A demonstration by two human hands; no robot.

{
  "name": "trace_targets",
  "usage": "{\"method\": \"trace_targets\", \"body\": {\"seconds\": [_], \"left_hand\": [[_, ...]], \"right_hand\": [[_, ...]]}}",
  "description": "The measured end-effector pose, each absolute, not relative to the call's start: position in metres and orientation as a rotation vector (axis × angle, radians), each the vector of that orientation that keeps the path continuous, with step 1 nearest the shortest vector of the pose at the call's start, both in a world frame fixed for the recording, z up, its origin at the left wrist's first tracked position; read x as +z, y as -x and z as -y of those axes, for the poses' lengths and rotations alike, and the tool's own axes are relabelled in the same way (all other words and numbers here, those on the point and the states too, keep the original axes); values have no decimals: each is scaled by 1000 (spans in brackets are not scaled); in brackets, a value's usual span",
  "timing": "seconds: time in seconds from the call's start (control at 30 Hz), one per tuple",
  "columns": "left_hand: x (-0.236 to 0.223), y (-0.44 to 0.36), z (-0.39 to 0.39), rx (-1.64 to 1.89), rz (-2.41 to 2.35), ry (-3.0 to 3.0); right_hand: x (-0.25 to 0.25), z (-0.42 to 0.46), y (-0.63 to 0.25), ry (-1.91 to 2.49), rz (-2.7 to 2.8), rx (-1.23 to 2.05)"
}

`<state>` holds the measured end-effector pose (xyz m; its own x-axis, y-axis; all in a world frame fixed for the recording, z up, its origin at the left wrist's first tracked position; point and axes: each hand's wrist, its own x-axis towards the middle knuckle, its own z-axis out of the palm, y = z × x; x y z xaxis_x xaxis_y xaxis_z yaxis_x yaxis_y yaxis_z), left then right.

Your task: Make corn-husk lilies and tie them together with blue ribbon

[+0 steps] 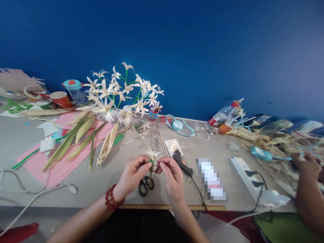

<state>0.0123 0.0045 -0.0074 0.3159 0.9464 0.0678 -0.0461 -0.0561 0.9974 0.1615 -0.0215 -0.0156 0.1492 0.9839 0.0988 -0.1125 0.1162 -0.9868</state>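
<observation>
My left hand (136, 170), with a red bead bracelet at the wrist, pinches a small white husk flower (153, 154) just under its petals, where a bit of green shows. Close beside it on the right, my right hand (170, 173) has thumb and fingers pinched together; what is between them is too small to make out. Black-handled scissors (143, 188) lie on the table below the hands. Beyond the flower are thin wires (154, 133). A black glue gun (182, 163) lies to the right of my right hand.
White flowers (105, 89) in cups stand at the back. Husks (86, 130) and pink paper (54, 170) lie left. A ruler (174, 207) runs along the front edge. Right are a power strip (246, 179), blue ribbon (260, 153) and another person's hand (307, 165).
</observation>
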Motion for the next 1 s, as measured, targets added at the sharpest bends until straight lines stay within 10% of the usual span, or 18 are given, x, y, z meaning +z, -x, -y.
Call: {"method": "trace_targets", "body": {"seconds": [1.0], "left_hand": [[-26, -9, 0, 1142, -1064, -1321]], "right_hand": [[-31, 22, -149, 1169, 1152, 1063]]}}
